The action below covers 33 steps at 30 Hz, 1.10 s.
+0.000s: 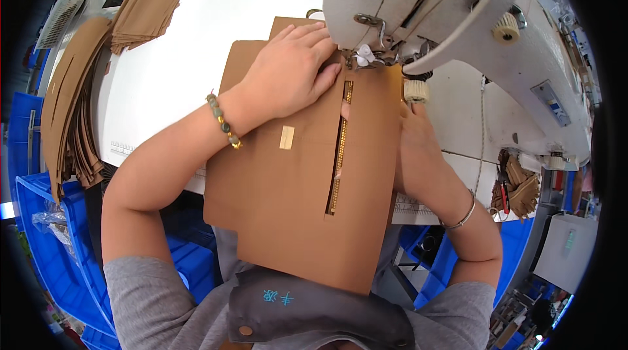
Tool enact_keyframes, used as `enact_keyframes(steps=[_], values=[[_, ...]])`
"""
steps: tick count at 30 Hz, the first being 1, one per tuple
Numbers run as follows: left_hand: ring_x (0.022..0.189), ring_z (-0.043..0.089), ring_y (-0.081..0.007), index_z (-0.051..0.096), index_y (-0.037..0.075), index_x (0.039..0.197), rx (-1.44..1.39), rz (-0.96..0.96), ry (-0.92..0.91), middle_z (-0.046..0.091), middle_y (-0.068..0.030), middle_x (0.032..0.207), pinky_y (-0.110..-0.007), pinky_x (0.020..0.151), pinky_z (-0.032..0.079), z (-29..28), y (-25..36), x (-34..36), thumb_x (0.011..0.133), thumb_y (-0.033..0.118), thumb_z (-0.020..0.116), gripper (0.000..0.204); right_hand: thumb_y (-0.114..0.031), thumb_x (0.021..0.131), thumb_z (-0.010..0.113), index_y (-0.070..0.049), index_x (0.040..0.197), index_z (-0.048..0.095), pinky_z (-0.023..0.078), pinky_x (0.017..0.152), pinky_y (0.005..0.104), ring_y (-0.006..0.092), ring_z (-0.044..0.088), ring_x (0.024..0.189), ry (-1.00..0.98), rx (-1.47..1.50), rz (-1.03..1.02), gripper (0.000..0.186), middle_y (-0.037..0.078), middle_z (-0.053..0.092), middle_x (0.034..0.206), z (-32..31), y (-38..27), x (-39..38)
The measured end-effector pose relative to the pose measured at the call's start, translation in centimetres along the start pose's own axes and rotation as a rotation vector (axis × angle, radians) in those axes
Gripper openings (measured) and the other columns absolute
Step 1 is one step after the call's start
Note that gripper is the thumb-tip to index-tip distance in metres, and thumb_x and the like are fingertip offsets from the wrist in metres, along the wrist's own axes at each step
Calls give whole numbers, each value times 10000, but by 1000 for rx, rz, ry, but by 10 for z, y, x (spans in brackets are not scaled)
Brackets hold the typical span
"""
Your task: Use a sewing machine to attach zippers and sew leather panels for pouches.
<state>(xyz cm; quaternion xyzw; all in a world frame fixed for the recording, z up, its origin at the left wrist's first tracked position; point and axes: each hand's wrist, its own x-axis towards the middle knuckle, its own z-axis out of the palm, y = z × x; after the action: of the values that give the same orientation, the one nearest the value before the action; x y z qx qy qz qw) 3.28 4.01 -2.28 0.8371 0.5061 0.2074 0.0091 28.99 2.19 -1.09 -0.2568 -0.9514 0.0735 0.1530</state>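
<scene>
A flat brown leather-like panel (pixel 294 180) with notched corners lies on the sewing machine bed and hangs over its front edge. A gold-toothed zipper (pixel 339 160) shows in its long slot, and a small pale patch (pixel 286 137) is stuck left of it. My left hand (pixel 291 69) rests flat on the panel's upper part, fingers stretched toward the presser foot (pixel 366 57). At the panel's right edge is my right hand (pixel 417 147), reaching partly under it; most of its fingers are hidden. Skin-coloured spots show through the slot.
The white sewing machine (pixel 471 42) arches over the right side. Stacked brown pieces (pixel 154 3) lie at the far left, with more pieces (pixel 72 101) draped nearer. Brown scraps (pixel 520 183) and red-handled snips (pixel 504 196) sit at right. Blue bins (pixel 69 245) stand below left.
</scene>
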Motion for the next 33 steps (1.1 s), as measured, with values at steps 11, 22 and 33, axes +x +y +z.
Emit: enact_keyframes(steps=[11, 22, 33], values=[[1318, 592, -357, 650, 18, 1352, -98, 33, -5, 656, -158, 1364, -504, 1129, 452, -23, 35, -39, 967, 143, 681, 406, -276, 842, 751, -150, 1427, 645, 391, 1006, 543, 320, 638, 1182, -6, -14, 8, 608, 104, 684, 1306, 0, 1, 0], [1465, 485, -340, 554, 50, 1493, -53, 6, -52, 549, -115, 1552, -572, 1213, 365, -12, 35, -46, 1035, 173, 599, 476, -250, 828, 740, -91, 1306, 688, 332, 1175, 663, 347, 682, 1111, 61, 5, -35, 507, 117, 729, 1212, 3, 3, 3], [1472, 474, -355, 551, 54, 1501, -70, 30, -90, 543, -115, 1562, -585, 1204, 364, -14, 35, -49, 1030, 149, 589, 482, -265, 822, 743, -97, 1323, 684, 331, 1175, 663, 340, 666, 1165, 48, 2, -24, 532, 120, 714, 1259, 3, 2, 3]])
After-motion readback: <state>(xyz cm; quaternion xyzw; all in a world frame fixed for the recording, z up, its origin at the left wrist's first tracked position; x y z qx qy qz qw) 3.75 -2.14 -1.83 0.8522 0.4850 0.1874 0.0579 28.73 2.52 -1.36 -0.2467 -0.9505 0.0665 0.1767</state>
